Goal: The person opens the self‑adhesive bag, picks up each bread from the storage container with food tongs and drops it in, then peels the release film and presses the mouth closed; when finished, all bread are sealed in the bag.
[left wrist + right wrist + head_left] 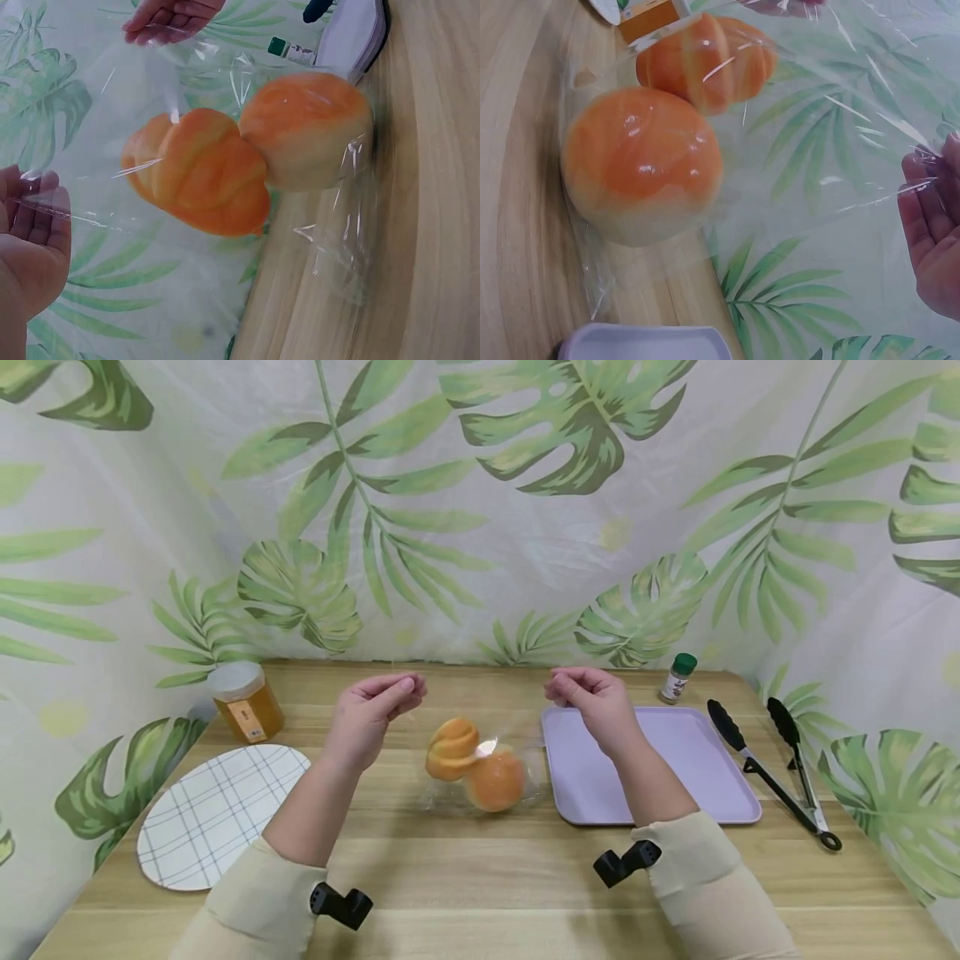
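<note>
A clear plastic bag (442, 799) stands on the table between my hands, with two breads inside. One is a twisted roll (452, 748); the other is a round bun (497, 782) leaning against it. My left hand (375, 710) pinches the bag's upper left edge between thumb and fingers. At the opposite upper edge, my right hand (596, 703) pinches the film the same way. The film is stretched between both hands, as the left wrist view shows. In the right wrist view the round bun (641, 169) sits low in the bag, nearer the right hand's side.
A lilac tray (660, 768) lies right of the bag, partly under my right forearm. Black tongs (776, 768) lie beyond it, and a green-capped spice jar (678, 678) stands behind. On the left are a checked oval placemat (217, 814) and a honey-coloured jar (246, 702).
</note>
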`<action>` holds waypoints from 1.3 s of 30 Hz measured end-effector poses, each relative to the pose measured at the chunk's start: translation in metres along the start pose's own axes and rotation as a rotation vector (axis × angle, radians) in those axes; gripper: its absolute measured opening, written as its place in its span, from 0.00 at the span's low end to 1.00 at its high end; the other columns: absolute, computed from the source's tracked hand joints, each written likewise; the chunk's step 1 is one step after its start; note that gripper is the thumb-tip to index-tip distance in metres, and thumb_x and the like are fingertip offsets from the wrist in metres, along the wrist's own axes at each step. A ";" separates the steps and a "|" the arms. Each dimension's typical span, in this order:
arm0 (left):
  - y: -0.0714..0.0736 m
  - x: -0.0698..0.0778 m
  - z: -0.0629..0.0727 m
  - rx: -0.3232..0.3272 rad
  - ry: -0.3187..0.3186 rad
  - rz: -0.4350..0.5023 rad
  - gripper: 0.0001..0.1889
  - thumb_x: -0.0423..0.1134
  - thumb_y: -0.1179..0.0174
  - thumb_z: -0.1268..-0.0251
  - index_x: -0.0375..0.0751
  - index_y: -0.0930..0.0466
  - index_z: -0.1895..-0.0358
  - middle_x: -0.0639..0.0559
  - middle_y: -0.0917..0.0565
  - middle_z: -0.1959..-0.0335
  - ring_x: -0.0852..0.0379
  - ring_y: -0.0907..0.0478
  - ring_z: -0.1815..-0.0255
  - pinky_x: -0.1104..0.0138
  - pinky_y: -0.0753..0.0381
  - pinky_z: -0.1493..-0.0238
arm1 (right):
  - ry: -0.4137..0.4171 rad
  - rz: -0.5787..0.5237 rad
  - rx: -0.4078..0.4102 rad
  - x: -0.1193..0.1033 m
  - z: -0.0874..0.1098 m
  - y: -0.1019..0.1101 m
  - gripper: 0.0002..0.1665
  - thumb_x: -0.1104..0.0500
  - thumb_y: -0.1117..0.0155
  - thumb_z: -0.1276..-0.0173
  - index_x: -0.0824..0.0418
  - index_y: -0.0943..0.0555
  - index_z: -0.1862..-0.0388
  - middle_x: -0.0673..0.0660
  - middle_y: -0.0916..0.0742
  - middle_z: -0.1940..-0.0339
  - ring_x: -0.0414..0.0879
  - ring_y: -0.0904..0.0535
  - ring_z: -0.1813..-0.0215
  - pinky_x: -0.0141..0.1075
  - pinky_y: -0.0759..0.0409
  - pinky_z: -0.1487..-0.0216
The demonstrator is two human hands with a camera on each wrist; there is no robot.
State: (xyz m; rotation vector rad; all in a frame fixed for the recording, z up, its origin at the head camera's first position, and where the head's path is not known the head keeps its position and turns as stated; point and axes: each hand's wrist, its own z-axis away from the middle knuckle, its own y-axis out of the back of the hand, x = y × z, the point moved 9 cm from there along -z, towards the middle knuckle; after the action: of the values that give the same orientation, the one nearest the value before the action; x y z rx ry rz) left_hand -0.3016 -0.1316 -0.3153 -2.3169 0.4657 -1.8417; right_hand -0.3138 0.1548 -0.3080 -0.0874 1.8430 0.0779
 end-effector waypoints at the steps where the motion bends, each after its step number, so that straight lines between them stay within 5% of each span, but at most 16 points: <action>1: 0.000 0.000 -0.001 -0.009 0.010 0.000 0.18 0.27 0.45 0.30 0.55 0.11 0.68 0.61 0.10 0.68 0.66 0.13 0.63 0.73 0.14 0.55 | -0.001 0.000 -0.004 0.000 -0.001 0.001 0.14 0.67 0.41 0.28 0.47 0.16 0.63 0.40 0.12 0.72 0.33 0.15 0.66 0.26 0.17 0.61; 8: 0.004 -0.001 -0.006 -0.037 0.064 0.000 0.18 0.26 0.46 0.29 0.55 0.12 0.67 0.60 0.11 0.70 0.65 0.13 0.66 0.73 0.14 0.58 | 0.003 -0.001 -0.046 -0.003 -0.004 0.002 0.21 0.69 0.43 0.28 0.41 0.16 0.67 0.39 0.11 0.72 0.32 0.15 0.65 0.25 0.17 0.61; 26: 0.005 0.005 -0.011 -0.101 0.087 -0.030 0.21 0.24 0.48 0.30 0.54 0.10 0.67 0.60 0.11 0.71 0.66 0.14 0.68 0.75 0.16 0.59 | 0.021 0.011 -0.179 -0.013 -0.005 0.005 0.18 0.69 0.43 0.28 0.45 0.15 0.61 0.42 0.10 0.66 0.33 0.13 0.62 0.26 0.15 0.56; 39: 0.002 0.008 -0.006 -0.165 0.024 0.049 0.23 0.19 0.52 0.33 0.50 0.11 0.66 0.56 0.11 0.72 0.64 0.14 0.71 0.73 0.14 0.65 | 0.047 -0.010 -0.199 -0.016 -0.004 0.006 0.26 0.73 0.47 0.29 0.43 0.14 0.66 0.41 0.11 0.66 0.33 0.14 0.62 0.26 0.15 0.56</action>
State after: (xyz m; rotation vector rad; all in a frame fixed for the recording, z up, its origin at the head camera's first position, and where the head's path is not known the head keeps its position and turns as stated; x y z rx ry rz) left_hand -0.3063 -0.1353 -0.3071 -2.3647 0.6962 -1.8763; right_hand -0.3138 0.1611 -0.2919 -0.2389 1.8771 0.2545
